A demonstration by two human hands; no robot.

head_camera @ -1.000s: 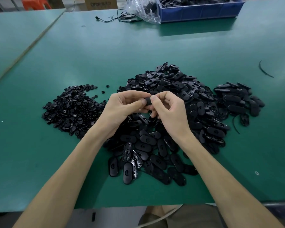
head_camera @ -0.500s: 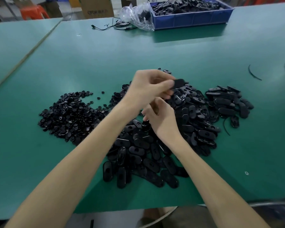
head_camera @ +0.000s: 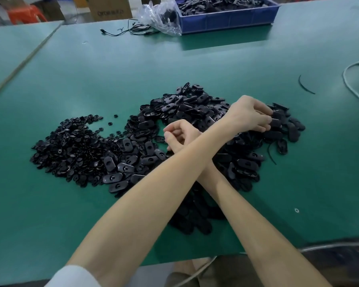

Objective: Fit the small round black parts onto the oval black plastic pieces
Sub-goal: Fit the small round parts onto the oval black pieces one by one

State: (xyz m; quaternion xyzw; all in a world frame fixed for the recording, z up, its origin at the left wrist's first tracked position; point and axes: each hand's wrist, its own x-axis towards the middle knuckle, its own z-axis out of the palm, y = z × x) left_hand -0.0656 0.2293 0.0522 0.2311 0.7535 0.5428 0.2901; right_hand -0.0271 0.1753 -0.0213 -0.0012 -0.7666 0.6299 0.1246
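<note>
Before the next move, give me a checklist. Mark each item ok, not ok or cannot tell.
1. Left hand over the side pile at the right: ok.
2. Left grip clear of the oval piece at its fingertips: cannot tell.
3. Right hand empty: cannot tell, its fingers are curled.
4. Arms uncrossed: not ok, the left forearm lies over the right forearm.
5. Round parts uncovered at the left: ok.
6. Oval pieces on hand in the middle pile: ok.
</note>
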